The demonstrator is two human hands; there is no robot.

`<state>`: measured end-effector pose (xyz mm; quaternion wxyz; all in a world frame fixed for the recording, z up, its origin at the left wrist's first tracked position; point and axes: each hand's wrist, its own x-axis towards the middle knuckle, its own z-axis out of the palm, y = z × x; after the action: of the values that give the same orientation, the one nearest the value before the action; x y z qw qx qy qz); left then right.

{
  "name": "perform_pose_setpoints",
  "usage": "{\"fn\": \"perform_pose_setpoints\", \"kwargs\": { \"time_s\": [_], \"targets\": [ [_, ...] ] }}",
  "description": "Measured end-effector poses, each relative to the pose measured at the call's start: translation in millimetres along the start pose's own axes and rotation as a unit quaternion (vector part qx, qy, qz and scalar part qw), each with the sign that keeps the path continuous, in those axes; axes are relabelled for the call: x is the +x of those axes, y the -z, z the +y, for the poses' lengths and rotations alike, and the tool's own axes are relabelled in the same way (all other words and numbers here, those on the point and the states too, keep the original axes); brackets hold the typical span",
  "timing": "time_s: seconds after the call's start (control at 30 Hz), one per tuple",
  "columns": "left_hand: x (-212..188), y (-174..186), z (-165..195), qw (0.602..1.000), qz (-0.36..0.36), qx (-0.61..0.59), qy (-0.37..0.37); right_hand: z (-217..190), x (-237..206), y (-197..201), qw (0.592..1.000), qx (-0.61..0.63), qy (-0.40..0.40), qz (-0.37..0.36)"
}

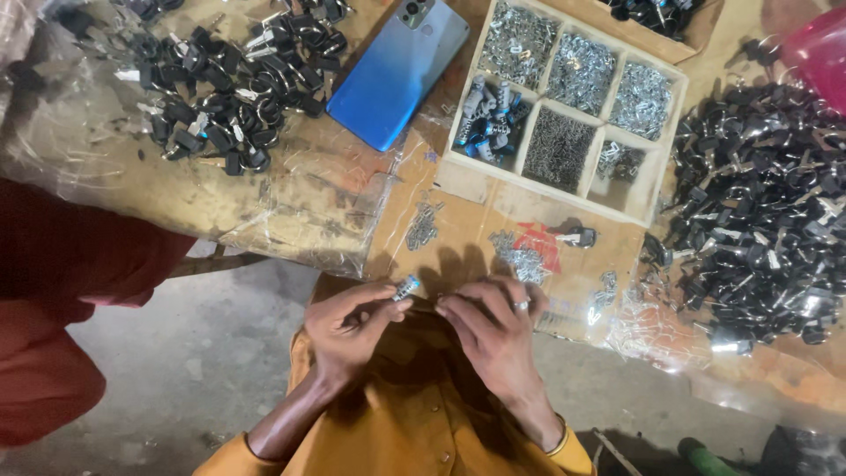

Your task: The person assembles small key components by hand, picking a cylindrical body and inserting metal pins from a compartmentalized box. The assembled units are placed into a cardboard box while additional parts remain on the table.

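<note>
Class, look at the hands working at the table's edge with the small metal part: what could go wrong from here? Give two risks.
1. The left hand pinches the small metal part past the table edge; if it slips, it would likely fall to the floor.
2. Loose metal bits lie unboxed near the right hand; a sweep might scatter them.

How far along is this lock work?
Hard to say exactly. One heap of black keyed parts lies at the left and a bigger heap at the right. The left hand pinches a small metal cylinder; the right hand touches it. The divided tray holds plenty of small parts.
</note>
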<state>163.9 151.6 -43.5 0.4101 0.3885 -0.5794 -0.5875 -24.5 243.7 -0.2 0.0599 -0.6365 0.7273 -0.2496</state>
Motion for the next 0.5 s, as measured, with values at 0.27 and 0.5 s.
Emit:
{"fn": "perform_pose_setpoints", "kwargs": {
  "time_s": [0.27,0.5],
  "targets": [
    [-0.2,-11.3,-11.2,0.998,-0.055,-0.014,0.006,14.1,2.2,-4.2,0.984,0.076,-0.107,0.118],
    [3.0,-17.8,-8.8,0.998,-0.062,-0.007,-0.006,-9.4,11.4,-0.8,0.953,0.244,-0.175,0.047]
  ]
}}
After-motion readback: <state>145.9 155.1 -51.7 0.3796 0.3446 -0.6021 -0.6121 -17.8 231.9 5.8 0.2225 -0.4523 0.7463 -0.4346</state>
